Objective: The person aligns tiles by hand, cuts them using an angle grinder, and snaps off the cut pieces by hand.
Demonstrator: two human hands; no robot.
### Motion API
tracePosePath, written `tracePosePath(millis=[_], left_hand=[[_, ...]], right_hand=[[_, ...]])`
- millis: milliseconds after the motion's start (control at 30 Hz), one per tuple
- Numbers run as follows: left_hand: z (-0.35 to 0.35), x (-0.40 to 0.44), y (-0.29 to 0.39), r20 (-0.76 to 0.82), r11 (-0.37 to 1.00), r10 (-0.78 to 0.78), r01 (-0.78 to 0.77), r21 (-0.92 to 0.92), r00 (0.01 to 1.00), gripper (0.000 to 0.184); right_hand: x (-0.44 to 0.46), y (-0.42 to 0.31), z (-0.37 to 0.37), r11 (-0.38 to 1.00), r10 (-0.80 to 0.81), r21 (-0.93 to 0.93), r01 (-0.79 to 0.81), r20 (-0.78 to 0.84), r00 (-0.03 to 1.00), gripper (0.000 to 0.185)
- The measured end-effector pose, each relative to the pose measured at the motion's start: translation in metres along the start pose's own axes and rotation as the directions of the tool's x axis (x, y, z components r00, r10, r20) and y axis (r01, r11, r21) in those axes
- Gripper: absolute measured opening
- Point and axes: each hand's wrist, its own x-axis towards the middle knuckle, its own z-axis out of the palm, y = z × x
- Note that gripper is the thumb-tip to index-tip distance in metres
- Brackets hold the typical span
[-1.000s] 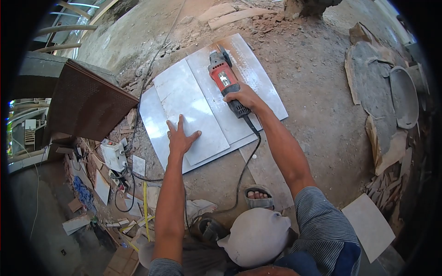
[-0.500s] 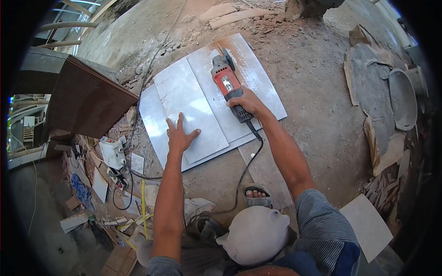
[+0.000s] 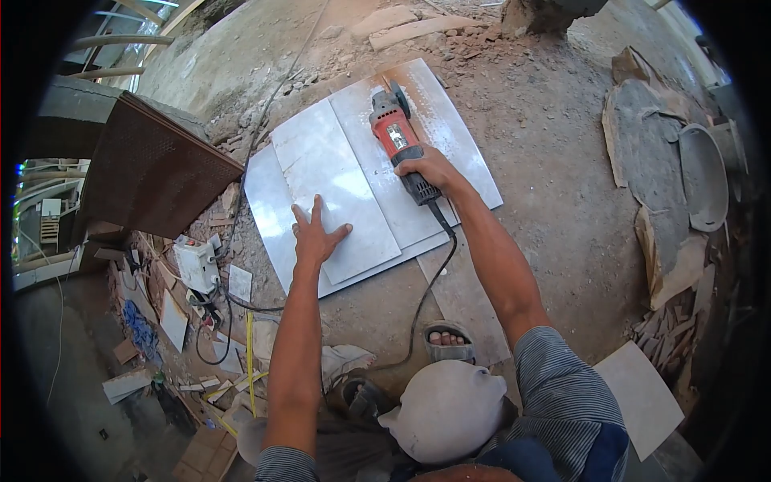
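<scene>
"Gritty ground (image 3: 554,169) under flat, glossy tiles (image 3: 462,157); where's the grinder (image 3: 399,143)?"

"Your right hand (image 3: 436,170) is wrapped round its black handle (image 3: 420,191), red body (image 3: 386,125) beyond; your left hand (image 3: 316,241) lies, fingers spread, on the smooth upper tile (image 3: 331,165)."

This looks like a building site: the dusty ground (image 3: 574,265) is bare, rubble (image 3: 474,38) lies strewn ahead, and broken tile pieces (image 3: 668,325) are heaped to the right. A white socket box (image 3: 197,267) with trailing cords sits among scraps, and a red-and-black angle grinder (image 3: 394,136) is out over large pale tiles (image 3: 341,189).
</scene>
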Motion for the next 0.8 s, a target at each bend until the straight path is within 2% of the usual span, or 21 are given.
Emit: tracePosePath(millis=[100, 300, 800], left_hand=[[-0.001, -0.001, 0.0, 0.0, 1.0, -0.001, 0.001, -0.002, 1.0, 0.106], [0.001, 0.0, -0.001, -0.009, 1.0, 0.002, -0.002, -0.002, 1.0, 0.105], [0.001, 0.0, -0.001, -0.006, 1.0, 0.0, 0.0, -0.007, 1.0, 0.106]], right_hand=[[0.004, 0.001, 0.0, 0.999, 0.034, -0.013, -0.034, 0.004, 0.999, 0.044], [-0.025, 0.006, 0.003, 0.998, -0.002, -0.068, -0.003, -0.064, 0.998, 0.051], [-0.022, 0.009, 0.0, 0.998, 0.014, -0.059, -0.016, -0.042, 0.999, 0.052]])
